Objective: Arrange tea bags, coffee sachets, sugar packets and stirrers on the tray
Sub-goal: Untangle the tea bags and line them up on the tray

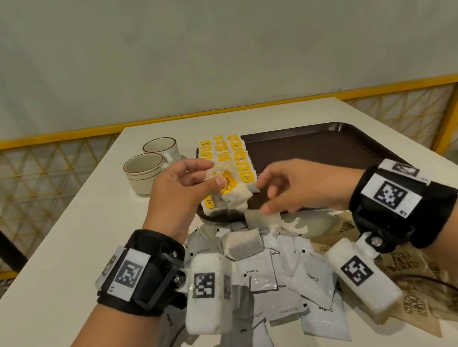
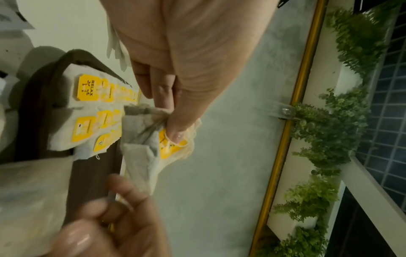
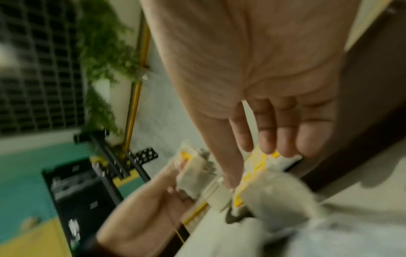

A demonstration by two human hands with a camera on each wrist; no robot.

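Observation:
A brown tray (image 1: 323, 145) lies on the white table, with several yellow-tagged tea bags (image 1: 225, 152) in rows along its left side. My left hand (image 1: 182, 190) hovers over the tray's near left corner and pinches a tea bag (image 1: 236, 196) by its yellow tag end; the bag (image 2: 140, 153) hangs crumpled below the thumb. My right hand (image 1: 300, 188) is just to its right, over the tray's near edge, fingers curled, pinching a pale tea bag (image 1: 258, 219). The right wrist view is blurred. White coffee sachets (image 1: 272, 275) and brown sugar packets (image 1: 407, 267) are heaped in front of the tray.
Two cream cups (image 1: 144, 172) stand to the left of the tray. One loose tea bag (image 1: 243, 245) lies on top of the sachet heap. A yellow railing (image 1: 34, 139) runs behind the table. The tray's right part is bare.

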